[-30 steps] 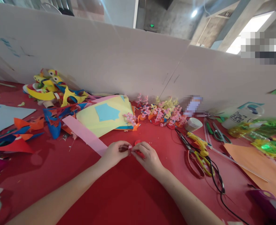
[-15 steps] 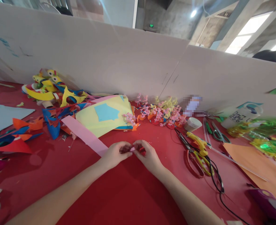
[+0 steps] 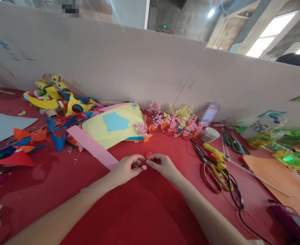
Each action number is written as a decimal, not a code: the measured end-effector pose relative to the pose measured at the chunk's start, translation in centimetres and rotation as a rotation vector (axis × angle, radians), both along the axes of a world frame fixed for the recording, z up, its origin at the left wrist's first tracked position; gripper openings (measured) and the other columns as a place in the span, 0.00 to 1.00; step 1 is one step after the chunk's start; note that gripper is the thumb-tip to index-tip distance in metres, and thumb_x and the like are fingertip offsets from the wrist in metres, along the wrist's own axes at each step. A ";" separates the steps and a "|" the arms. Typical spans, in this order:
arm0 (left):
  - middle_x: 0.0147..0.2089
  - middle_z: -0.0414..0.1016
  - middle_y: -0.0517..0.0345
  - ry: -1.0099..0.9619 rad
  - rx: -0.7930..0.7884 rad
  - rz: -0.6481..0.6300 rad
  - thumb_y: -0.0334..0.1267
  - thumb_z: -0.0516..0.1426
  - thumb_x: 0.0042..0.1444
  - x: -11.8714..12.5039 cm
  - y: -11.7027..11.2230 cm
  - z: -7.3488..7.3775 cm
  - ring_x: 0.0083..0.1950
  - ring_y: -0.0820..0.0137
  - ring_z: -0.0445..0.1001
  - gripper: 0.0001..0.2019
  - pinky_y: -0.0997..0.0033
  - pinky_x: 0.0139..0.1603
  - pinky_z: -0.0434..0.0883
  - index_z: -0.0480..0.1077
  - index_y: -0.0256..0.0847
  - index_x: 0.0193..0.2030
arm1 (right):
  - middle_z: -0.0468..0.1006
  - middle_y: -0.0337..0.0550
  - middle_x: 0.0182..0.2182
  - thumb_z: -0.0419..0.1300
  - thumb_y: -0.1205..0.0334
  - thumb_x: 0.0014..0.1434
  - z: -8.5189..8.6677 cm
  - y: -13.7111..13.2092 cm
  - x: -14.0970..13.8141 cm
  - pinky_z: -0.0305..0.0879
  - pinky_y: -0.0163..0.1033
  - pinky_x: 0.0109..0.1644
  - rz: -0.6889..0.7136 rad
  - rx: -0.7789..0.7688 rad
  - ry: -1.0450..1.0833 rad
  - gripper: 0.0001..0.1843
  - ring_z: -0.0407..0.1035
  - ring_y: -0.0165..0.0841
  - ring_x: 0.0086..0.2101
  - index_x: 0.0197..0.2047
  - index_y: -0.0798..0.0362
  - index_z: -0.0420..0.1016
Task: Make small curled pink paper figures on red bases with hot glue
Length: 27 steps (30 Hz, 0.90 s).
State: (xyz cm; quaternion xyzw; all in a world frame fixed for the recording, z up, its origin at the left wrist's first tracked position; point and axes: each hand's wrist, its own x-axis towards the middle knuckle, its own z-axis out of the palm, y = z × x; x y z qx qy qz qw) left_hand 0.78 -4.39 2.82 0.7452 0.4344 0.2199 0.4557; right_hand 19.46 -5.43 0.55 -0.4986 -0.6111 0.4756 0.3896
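Note:
My left hand (image 3: 127,169) is closed, pinching a small pink paper piece (image 3: 144,167) between thumb and fingertips. Just to its right, my right hand (image 3: 164,166) has its thumb and fingers pressed together; whatever they may hold is too small or hidden to make out. The fingertips of both hands nearly meet above the red table. A small red disc (image 3: 148,155) shows just beyond the right fingertips. A long pink paper strip (image 3: 94,148) lies beside my left hand, its near end reaching the wrist.
Yellow sheets (image 3: 109,136) and a cluster of pink and yellow curled paper pieces (image 3: 175,120) lie ahead. Scissors (image 3: 210,177), a yellow glue gun (image 3: 216,154) with a black cord, and an orange sheet (image 3: 275,173) are at right. Blue and orange cutouts (image 3: 56,134) lie left.
The fingertips have drawn slightly apart, and the pink piece now sits lower, at the left fingertips. The right fingers have closed together, and the red disc shows beyond them.

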 end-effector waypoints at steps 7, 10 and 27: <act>0.35 0.77 0.56 -0.023 -0.092 -0.035 0.39 0.58 0.51 0.1 0.0 0.2 0.38 0.66 0.76 0.13 0.69 0.39 0.70 0.68 0.41 0.44 | 0.75 0.38 0.22 0.62 0.57 0.50 0.5 -0.3 0.1 0.58 0.33 0.29 0.097 -0.068 -0.111 0.09 0.65 0.29 0.24 0.28 0.54 0.77; 0.35 0.78 0.55 -0.022 -0.141 -0.028 0.42 0.59 0.49 0.0 0.2 0.3 0.38 0.65 0.76 0.13 0.69 0.39 0.70 0.68 0.40 0.41 | 0.75 0.38 0.22 0.61 0.57 0.50 0.5 -0.4 0.0 0.58 0.33 0.29 0.096 -0.080 -0.108 0.09 0.65 0.30 0.24 0.27 0.54 0.77; 0.36 0.77 0.53 0.154 -0.141 -0.106 0.45 0.54 0.52 -0.7 0.6 2.5 0.37 0.65 0.72 0.13 0.71 0.36 0.65 0.73 0.38 0.37 | 0.68 0.35 0.19 0.64 0.46 0.46 1.2 -0.3 0.3 0.56 0.33 0.29 0.210 -0.266 0.104 0.19 0.60 0.26 0.22 0.26 0.56 0.74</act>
